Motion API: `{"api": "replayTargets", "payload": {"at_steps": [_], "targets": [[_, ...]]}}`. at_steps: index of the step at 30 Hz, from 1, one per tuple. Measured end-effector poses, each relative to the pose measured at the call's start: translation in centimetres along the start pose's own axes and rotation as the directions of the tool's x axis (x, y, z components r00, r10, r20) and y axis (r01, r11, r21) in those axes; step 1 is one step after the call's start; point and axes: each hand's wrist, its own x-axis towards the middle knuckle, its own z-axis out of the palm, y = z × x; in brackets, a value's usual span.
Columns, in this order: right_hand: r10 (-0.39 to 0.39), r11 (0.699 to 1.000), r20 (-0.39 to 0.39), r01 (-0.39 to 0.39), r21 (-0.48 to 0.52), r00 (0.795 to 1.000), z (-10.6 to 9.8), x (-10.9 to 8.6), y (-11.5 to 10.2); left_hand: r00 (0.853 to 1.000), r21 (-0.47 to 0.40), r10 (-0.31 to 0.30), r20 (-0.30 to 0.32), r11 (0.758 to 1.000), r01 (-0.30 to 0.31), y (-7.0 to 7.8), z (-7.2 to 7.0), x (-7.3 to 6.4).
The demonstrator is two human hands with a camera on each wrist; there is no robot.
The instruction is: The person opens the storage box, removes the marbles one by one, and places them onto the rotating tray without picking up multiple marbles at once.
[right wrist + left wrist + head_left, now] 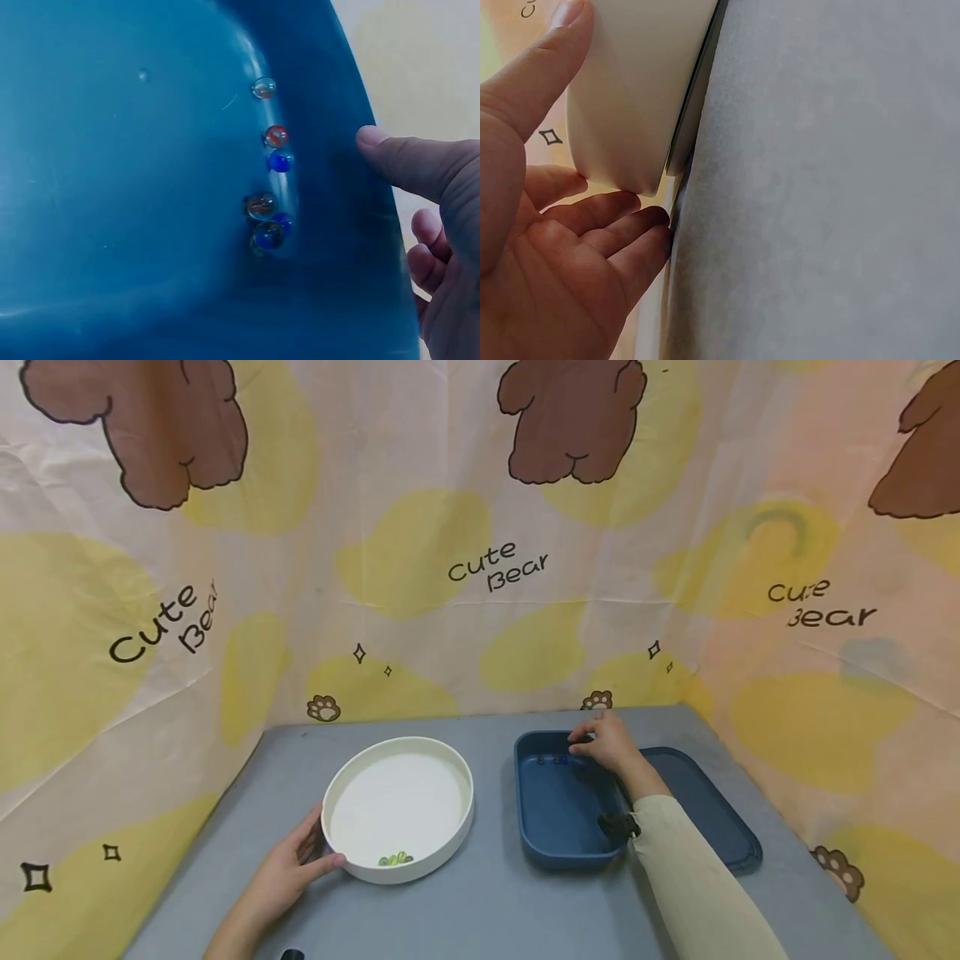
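Observation:
On the left of the table, a round white tray (397,793) bears several green-yellow marbles (396,859) near its front edge. My left hand (288,868) holds the tray's left side, thumb at the rim and fingers along the outer wall (630,97). A deep blue rectangular container (566,814) stands to the right. My right hand (611,745) grips its far rim, with the thumb (405,157) on the inner side and the other fingers outside the wall. Several clear marbles with red and blue cores (276,136) lie along that wall inside the container.
Right of the container, partly behind my right sleeve (690,868), lies a flat blue lid (697,802). A small dark object (292,954) shows at the bottom edge. A patterned cloth (495,635) encloses the grey table (465,910) at the back and sides.

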Motion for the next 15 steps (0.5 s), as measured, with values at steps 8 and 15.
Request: {"api": "replayTargets", "payload": {"at_steps": [8,15], "targets": [[0.0,0.999,-0.002,-0.001,-0.052,1.0,0.37,0.29,0.35,1.0,0.008,0.003,-0.006,1.0,-0.003,-0.01,-0.01,0.16],[-0.043,0.996,0.01,0.043,-0.083,0.999,1.07,0.58,0.85,1.0,0.008,0.009,-0.005,1.0,-0.009,0.14,0.03,0.09]]}}
